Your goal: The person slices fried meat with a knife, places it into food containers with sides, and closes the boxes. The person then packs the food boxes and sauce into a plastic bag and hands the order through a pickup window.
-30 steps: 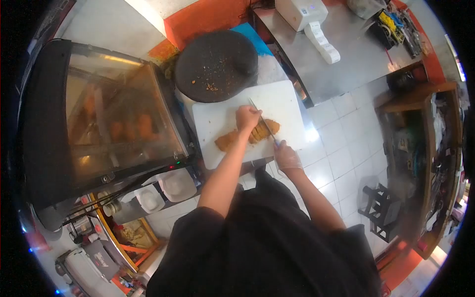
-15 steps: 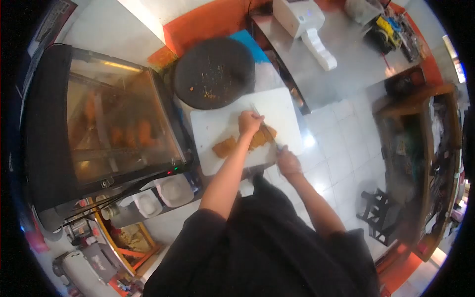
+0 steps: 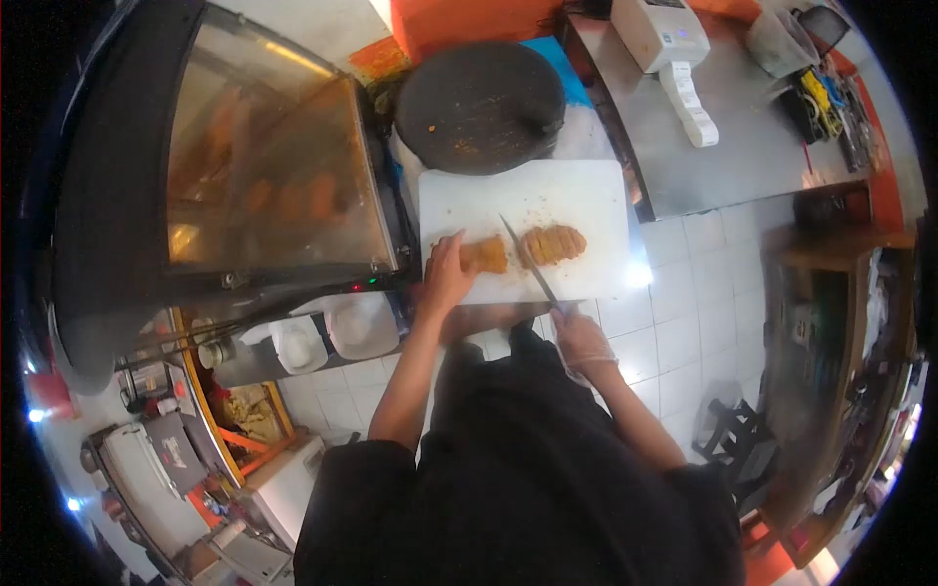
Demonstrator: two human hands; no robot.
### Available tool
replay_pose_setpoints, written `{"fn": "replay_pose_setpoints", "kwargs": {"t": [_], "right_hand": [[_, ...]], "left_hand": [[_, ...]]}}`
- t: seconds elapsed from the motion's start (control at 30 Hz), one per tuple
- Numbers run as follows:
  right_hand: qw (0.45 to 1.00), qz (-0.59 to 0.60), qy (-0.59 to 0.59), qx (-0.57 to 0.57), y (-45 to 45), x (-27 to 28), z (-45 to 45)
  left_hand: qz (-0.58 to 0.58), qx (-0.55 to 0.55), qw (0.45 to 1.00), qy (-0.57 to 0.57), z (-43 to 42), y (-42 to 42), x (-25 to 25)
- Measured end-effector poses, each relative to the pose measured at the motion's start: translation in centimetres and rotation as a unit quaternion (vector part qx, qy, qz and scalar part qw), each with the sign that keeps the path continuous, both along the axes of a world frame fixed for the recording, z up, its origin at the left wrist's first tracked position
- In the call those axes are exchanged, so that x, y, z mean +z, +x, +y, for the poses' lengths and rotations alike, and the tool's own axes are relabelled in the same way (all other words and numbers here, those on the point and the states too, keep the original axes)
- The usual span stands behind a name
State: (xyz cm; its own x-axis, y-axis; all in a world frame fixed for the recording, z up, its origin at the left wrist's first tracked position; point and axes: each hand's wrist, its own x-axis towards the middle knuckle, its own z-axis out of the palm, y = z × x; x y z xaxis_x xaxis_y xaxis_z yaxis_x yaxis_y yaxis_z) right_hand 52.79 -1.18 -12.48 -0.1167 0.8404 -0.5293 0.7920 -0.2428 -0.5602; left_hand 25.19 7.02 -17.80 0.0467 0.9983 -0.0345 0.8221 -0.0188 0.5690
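Note:
On a white cutting board (image 3: 596, 200) lies a brown, fried-looking piece of meat (image 3: 491, 255), with my left hand (image 3: 450, 273) holding its left end. To the right of it sits a row of cut slices (image 3: 554, 244), close together. A knife (image 3: 529, 256) is gripped by its handle in my right hand (image 3: 581, 337), which wears a clear thin glove. The blade points away from me and slants left, between the larger piece and the slices. Crumbs are scattered over the board.
Behind the board stands a round dark block (image 3: 479, 107) with scraps on top. A glass-fronted warming cabinet (image 3: 269, 166) is at my left. Across the gap, a metal counter (image 3: 723, 166) bears a label printer (image 3: 660, 34). A black stool (image 3: 738, 439) stands on the right.
My left hand has moved from over the knife's blade to the left end of the larger piece. The knife now lies between that piece and the slices. The view has shifted.

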Motion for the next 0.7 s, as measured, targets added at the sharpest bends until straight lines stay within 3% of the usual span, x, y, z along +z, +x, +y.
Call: {"fn": "replay_pose_setpoints", "kwargs": {"t": [0.13,0.23,0.3,0.33,0.4,0.47,0.53,0.7], "right_hand": [[1.0,-0.01,0.021,0.011,-0.9,-1.6,-0.4],[0.993,-0.065,0.015,0.097,-0.9,-1.6,1.0],[0.998,-0.05,0.005,-0.028,-1.8,-1.4,2.0],[0.998,-0.051,0.007,-0.022,-2.2,-0.8,2.3],[0.994,-0.03,0.066,0.085,-3.1,1.2,2.4],[0.992,-0.05,0.025,0.114,-5.1,2.0,2.9],[0.982,-0.073,0.005,0.177,-6.6,3.7,3.6],[0.978,-0.114,0.017,0.175,-7.6,1.1,3.9]], "left_hand": [[-0.028,0.034,0.999,0.022,-2.3,-0.3,-2.3],[-0.039,0.066,0.997,0.018,-3.2,0.6,-2.6],[-0.099,0.071,0.992,-0.007,-4.1,1.1,-2.8],[-0.081,0.061,0.994,0.03,-4.3,0.9,-3.0],[-0.082,0.094,0.99,0.062,-3.9,0.5,-3.4],[-0.084,0.127,0.984,0.094,-2.7,0.2,-3.0],[-0.255,0.244,0.935,-0.032,-0.7,0.1,-1.4],[-0.229,0.265,0.936,-0.022,1.7,-0.5,-4.3]]}}
